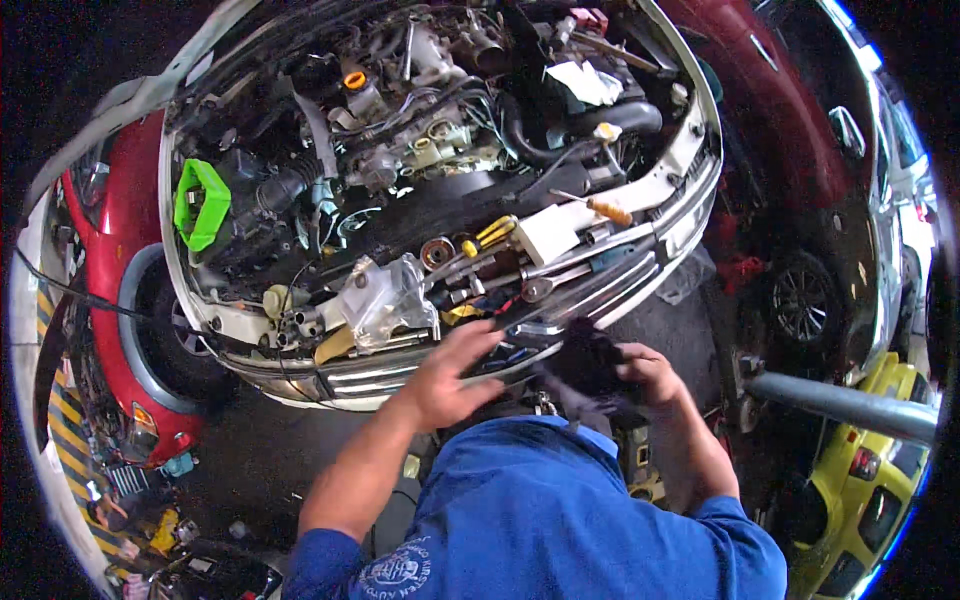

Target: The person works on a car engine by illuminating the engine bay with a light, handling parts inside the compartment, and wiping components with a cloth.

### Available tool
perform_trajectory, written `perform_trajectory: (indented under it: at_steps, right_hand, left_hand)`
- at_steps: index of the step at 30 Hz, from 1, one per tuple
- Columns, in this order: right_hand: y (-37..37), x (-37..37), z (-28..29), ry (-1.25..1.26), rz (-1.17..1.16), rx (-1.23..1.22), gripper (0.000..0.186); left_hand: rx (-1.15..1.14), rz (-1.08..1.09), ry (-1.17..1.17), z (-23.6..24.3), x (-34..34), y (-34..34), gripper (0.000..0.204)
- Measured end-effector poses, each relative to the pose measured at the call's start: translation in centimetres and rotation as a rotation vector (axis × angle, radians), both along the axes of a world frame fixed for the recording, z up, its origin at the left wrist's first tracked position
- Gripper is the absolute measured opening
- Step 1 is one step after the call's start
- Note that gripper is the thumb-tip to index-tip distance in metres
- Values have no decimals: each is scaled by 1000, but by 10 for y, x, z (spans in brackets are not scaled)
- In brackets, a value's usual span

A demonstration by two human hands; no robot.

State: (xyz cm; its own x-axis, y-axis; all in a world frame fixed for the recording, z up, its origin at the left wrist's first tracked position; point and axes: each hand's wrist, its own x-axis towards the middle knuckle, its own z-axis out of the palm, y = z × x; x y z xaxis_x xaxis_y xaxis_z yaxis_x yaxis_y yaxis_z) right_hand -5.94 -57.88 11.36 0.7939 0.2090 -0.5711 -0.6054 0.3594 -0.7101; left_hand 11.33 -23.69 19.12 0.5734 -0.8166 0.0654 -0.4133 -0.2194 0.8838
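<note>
My left hand [452,380] is open with its fingers apart, just in front of the car's front edge, and nothing shows in it. My right hand [650,372] grips a dark, crumpled rag [588,365] that hangs before the grille [380,380]; motion blurs its outline. Along the front panel above my hands lie a clear plastic bag [385,298], a ratchet [538,289], yellow-handled pliers [495,232] and a white box [547,235]. A screwdriver with an orange-brown handle [610,212] rests to the right of the box.
The uncovered engine [420,145] fills the far side, with a bright green plastic frame [202,205] at its left. A red car [130,300] stands at left, a dark red one [770,110] at right. A grey metal pipe [840,403] juts in near a yellow car [865,465].
</note>
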Motion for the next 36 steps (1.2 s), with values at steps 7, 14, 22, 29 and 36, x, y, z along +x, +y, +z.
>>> perform_trajectory:
  at_steps: [7, 14, 22, 29, 36]
  right_hand:
    - [85, 121, 68, -376, 57, -39, 44]
    - [47, 150, 78, -345, 347, -53, 68]
    - [64, 200, 36, -107, 174, -50, 29]
    - [3, 208, 24, 57, 47, -502, 27]
    - [-11, 194, -8, -15, -98, -543, 19]
  left_hand:
    - [-357, 318, 543, 1, -6, -88, 47]
    - [-68, 794, 482, -11, 26, -77, 31]
    - [-142, 450, 513, 1, 59, -88, 64]
    - [454, 1090, 181, -5, 208, 53, 55]
    - [1282, 627, 161, -90, 333, 126, 62]
